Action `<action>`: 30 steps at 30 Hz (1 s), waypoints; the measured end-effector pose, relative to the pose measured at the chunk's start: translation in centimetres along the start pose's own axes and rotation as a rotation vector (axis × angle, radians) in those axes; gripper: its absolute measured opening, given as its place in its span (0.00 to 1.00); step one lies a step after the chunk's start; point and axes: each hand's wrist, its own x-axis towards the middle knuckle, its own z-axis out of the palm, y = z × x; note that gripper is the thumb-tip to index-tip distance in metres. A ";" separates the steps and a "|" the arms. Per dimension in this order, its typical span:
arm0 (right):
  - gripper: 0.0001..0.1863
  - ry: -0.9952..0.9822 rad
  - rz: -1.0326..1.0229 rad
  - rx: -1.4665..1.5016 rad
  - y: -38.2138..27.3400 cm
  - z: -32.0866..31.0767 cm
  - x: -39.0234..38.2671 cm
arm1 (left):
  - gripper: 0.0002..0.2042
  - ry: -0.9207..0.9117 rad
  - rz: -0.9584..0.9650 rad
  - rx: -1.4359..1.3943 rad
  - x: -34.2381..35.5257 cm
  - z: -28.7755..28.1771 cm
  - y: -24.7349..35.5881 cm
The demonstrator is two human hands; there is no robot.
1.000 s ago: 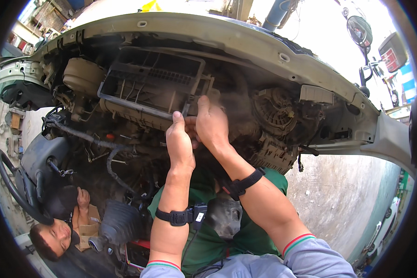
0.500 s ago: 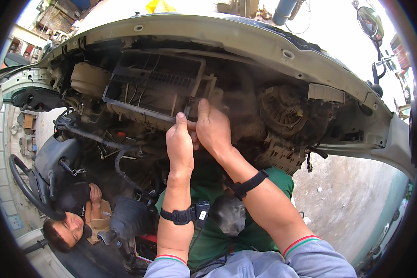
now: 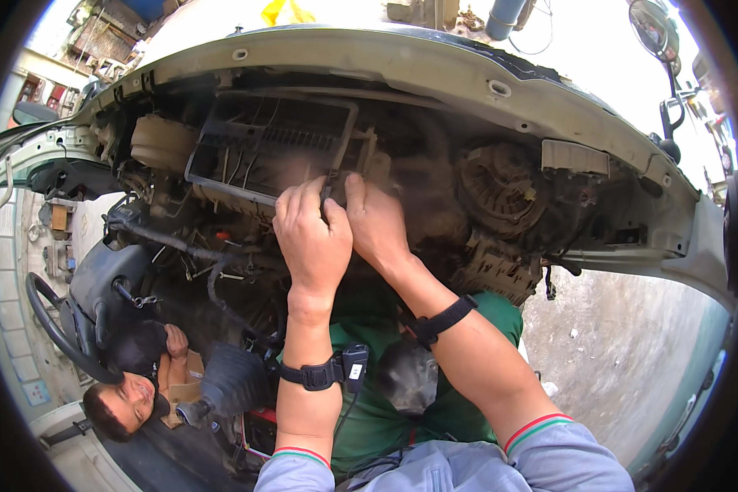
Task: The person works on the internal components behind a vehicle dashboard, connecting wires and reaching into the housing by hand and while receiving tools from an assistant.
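Observation:
A dark plastic housing with a rectangular open frame sits under the vehicle's bare dash opening. At its near right corner my left hand is closed, back upward, fingers curled in a pinch beside a small dark piece. What its fingertips grip is mostly hidden. Close against it, my right hand is closed with the thumb uppermost, by the light upright bracket at the housing's side. Its other fingers are out of sight behind the left hand and the housing.
A round blower fan sits to the right. On the left are a steering wheel, loose wiring and a gear lever. Another person is low at the left, one hand raised. The body rim curves overhead.
My left hand has turned from thumb-up to back-up and shifted its fingers over the housing's corner. The right hand stays nearly in place. The view has moved slightly.

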 end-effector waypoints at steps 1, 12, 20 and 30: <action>0.27 -0.014 -0.010 -0.009 0.2 0.1 0.0 | 0.13 -0.032 -0.011 -0.062 0.2 0.1 -0.3; 0.25 -0.062 -0.070 0.021 0.4 -0.4 -0.1 | 0.10 -0.012 0.007 -0.129 0.4 0.9 -0.5; 0.25 -0.080 -0.095 -0.037 0.1 -0.5 0.3 | 0.11 -0.010 0.036 -0.129 0.4 0.8 -0.9; 0.26 -0.072 -0.137 -0.081 0.3 -0.7 0.6 | 0.17 -0.099 0.101 -0.175 0.4 -0.4 -0.9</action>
